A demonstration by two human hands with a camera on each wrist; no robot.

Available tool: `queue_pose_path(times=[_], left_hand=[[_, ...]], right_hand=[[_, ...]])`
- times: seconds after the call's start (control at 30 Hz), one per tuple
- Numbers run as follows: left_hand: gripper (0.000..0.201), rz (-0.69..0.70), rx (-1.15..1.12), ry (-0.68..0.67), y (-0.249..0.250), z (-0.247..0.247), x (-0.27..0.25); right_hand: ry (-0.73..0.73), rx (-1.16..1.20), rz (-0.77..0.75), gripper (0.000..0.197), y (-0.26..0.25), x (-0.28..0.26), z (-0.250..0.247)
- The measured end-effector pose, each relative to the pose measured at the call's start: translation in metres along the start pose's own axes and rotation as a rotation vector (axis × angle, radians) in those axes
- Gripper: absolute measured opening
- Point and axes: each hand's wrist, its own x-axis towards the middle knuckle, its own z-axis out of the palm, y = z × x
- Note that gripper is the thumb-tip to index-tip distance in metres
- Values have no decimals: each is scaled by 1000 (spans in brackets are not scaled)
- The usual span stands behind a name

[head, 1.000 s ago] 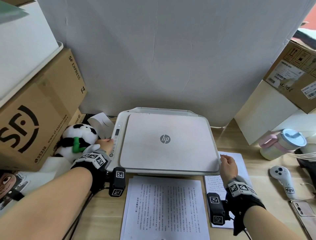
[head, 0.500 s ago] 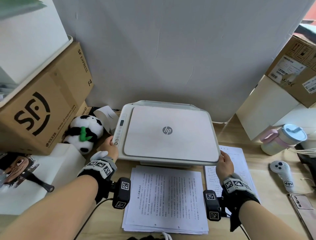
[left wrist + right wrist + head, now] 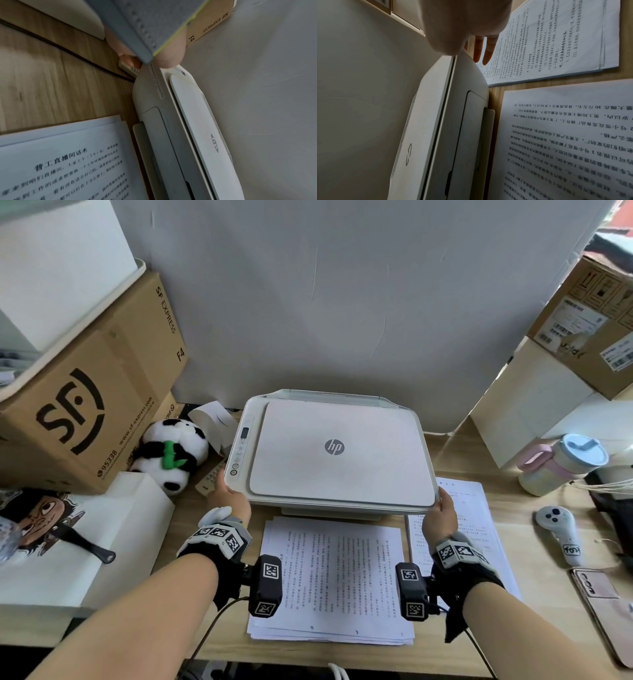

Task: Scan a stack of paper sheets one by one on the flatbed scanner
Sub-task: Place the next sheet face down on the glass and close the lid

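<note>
Crowding the left: black-and-white plush panda point(image 3: 171, 455) against a brown cardboard box point(image 3: 78, 412); pastel lidded cup point(image 3: 561, 463) and white handheld controller point(image 3: 558, 529) sit off right. White flatbed scanner point(image 3: 339, 453) is lid down on the wooden counter point(image 3: 541, 611), with the stack of printed paper sheets point(image 3: 332, 577) just in front and a second printed pile point(image 3: 479, 508) by its front-right corner. Left hand point(image 3: 227, 496) grips the front-left corner, thumb on top, one finger tucked against the side. Right hand point(image 3: 440, 517) is at the front-right corner, thumb on the lid edge, fingers point(image 3: 488, 54) straight down the side. Scanner is smooth matte plastic with rounded corners.

Left hand point(image 3: 228, 497) fingertips hidden behind scanner point(image 3: 342, 453) corner; paper stack point(image 3: 565, 148) print blurred near lens.
</note>
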Motion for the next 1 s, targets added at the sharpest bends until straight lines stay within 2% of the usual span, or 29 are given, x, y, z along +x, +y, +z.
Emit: queue_pose_path(times=[0.23, 1.0], left_hand=[[50, -11, -4, 68, 3, 4, -12], [52, -26, 16, 52, 8, 0, -21]], right_hand=[[29, 39, 43, 40, 2, -1, 5], [69, 71, 48, 39, 2, -5, 7]])
